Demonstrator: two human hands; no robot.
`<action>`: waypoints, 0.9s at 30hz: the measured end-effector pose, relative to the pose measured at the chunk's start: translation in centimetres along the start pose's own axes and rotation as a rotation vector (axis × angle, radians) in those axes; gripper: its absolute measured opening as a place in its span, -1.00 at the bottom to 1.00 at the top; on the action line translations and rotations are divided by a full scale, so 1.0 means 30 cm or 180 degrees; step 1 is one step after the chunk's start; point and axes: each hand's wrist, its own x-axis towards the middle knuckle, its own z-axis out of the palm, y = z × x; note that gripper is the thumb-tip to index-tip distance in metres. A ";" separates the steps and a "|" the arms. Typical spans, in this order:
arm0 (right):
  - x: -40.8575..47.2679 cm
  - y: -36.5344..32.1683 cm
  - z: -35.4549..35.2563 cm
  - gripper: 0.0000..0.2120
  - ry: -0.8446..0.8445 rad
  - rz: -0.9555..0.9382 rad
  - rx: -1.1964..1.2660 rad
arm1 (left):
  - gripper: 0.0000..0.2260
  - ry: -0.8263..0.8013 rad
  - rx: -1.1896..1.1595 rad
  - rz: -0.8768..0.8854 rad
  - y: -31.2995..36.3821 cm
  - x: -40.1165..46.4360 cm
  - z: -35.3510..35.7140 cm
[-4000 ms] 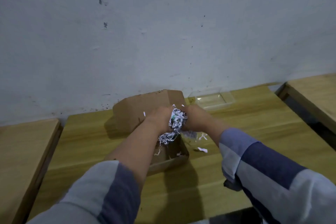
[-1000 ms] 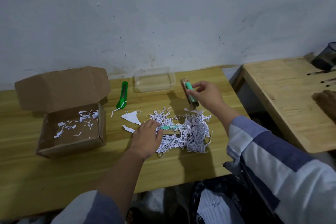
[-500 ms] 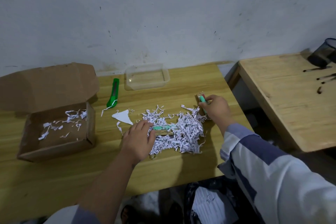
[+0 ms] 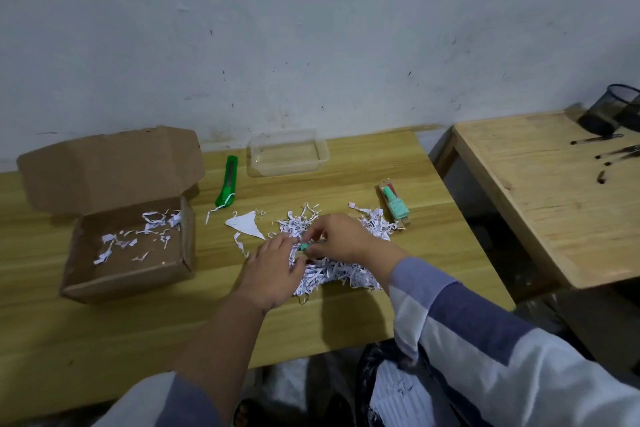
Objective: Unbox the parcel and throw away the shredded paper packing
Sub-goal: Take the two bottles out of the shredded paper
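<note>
Near the middle of the frame both hands meet over a heap of shredded paper (image 4: 332,274) spread on the wooden table (image 4: 346,319); the right hand (image 4: 341,239) has its fingers curled and pinches a small green item (image 4: 304,246) poking out of the shreds; the left hand (image 4: 275,270) lies flat on the left part of the heap with fingers fairly straight, its fingertips just beside that green item; whether they touch it I cannot tell. At the left of the frame the cardboard parcel box (image 4: 128,250) stands open, its lid flap tilted back toward the wall, a few paper strips lying on its floor. Between box and heap lies a white triangular paper scrap (image 4: 246,222); above it, toward the wall, a green utility knife (image 4: 227,186) lies on the table; to its right a clear plastic tray (image 4: 288,156) sits near the wall. Just right of the heap, at its upper right edge, lies a small package with a mint-green bottle (image 4: 394,206). At the far right of the frame a second table (image 4: 540,198) carries a black mesh cup (image 4: 611,113) lying on its side and a few dark pens (image 4: 620,154).
</note>
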 end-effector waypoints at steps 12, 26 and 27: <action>-0.023 0.033 -0.024 -0.64 0.0230 0.0163 -0.0353 | -0.49 -0.0147 0.0229 -0.0100 0.004 -0.055 -0.015; -0.006 -0.036 -0.076 -0.62 0.1190 0.0173 0.2034 | -0.56 0.0405 -0.0451 -0.0276 0.129 0.025 -0.075; -0.008 -0.039 -0.081 -0.63 0.1176 0.0160 0.2222 | -0.64 0.0478 -0.0483 -0.0314 0.136 0.032 -0.074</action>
